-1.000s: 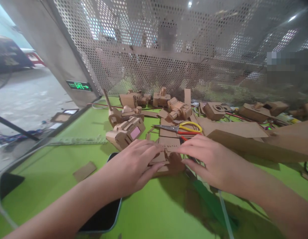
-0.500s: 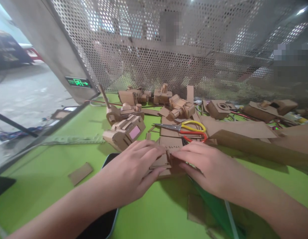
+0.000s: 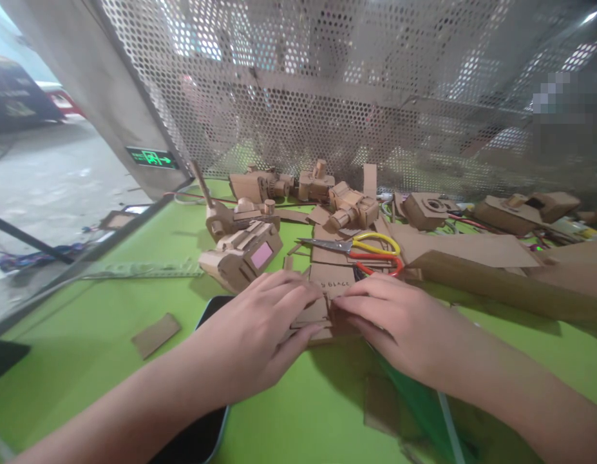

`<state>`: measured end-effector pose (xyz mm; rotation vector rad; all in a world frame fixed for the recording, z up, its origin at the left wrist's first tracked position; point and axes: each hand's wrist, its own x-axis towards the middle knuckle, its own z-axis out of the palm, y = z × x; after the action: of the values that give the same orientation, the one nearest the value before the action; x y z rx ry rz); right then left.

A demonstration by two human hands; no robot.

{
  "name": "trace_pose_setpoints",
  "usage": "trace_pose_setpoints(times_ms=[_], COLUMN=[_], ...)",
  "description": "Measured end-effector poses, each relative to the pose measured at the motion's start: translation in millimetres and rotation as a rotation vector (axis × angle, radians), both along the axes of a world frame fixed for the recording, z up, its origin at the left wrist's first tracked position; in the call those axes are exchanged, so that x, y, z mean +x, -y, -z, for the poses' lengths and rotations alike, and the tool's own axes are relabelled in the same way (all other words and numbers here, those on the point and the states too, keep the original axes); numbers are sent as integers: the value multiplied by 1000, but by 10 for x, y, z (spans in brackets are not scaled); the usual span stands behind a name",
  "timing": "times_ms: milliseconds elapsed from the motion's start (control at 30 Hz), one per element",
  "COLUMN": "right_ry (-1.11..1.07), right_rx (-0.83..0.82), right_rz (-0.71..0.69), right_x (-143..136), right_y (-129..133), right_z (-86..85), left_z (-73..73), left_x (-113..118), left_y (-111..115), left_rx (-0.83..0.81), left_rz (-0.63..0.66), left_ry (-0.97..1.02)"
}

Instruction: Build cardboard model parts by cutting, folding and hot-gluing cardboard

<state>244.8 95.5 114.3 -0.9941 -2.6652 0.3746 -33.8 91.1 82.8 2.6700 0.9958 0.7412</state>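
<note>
Between my hands sits a small cardboard piece [image 3: 313, 314], partly covered by fingers. My left hand [image 3: 269, 316] grips its left side, fingertips on top and thumb along the near edge. My right hand [image 3: 392, 316] pinches at its right edge, with fingers pressed together; their exact hold is partly hidden. Just beyond lies a flat cardboard sheet with handwriting [image 3: 331, 276]. Scissors with one yellow and one red handle [image 3: 349, 248] rest on cardboard past my fingertips. A cardboard camera model with a pink panel [image 3: 243, 254] stands beyond my left hand.
Several cardboard models [image 3: 353, 206] line the back, before a perforated metal screen [image 3: 298, 109]. Long cardboard sheets [image 3: 472, 248] spread to the right. A dark phone-like slab [image 3: 196, 432] lies under my left forearm. A cardboard scrap [image 3: 156, 335] is at left on the green table [image 3: 264, 425].
Both hands stay nearly in place on the cardboard piece. My right fingertips have shifted very slightly right. The scissors and models have not moved.
</note>
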Motion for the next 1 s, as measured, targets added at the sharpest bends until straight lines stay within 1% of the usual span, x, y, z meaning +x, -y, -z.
trace_pose_setpoints(times_ms=[233,333,533,667,800,900,1000], right_ry=[-4,13,33,37,21,26,28], right_rx=[-3,0,-5,-2,-16,-8,-32], right_rz=[-18,0,-14,9,-3,-8,-4], right_x=[-4,-16,10,51,60,54,57], right_y=[17,20,40,48,51,41,21], right_z=[-12,-11,26,47,44,46,49], left_z=[0,-16,-27,-34,-49,-37,-12], left_x=[5,15,11,-36,-89,-98,-82], left_y=[-12,-10,-12,-40,-67,-78,-85], left_rx=[-2,-7,24,23,31,28,13], left_rz=[7,3,29,6,5,1,-13], left_ry=[-15,-30,-61,-44,-53,-77,-67])
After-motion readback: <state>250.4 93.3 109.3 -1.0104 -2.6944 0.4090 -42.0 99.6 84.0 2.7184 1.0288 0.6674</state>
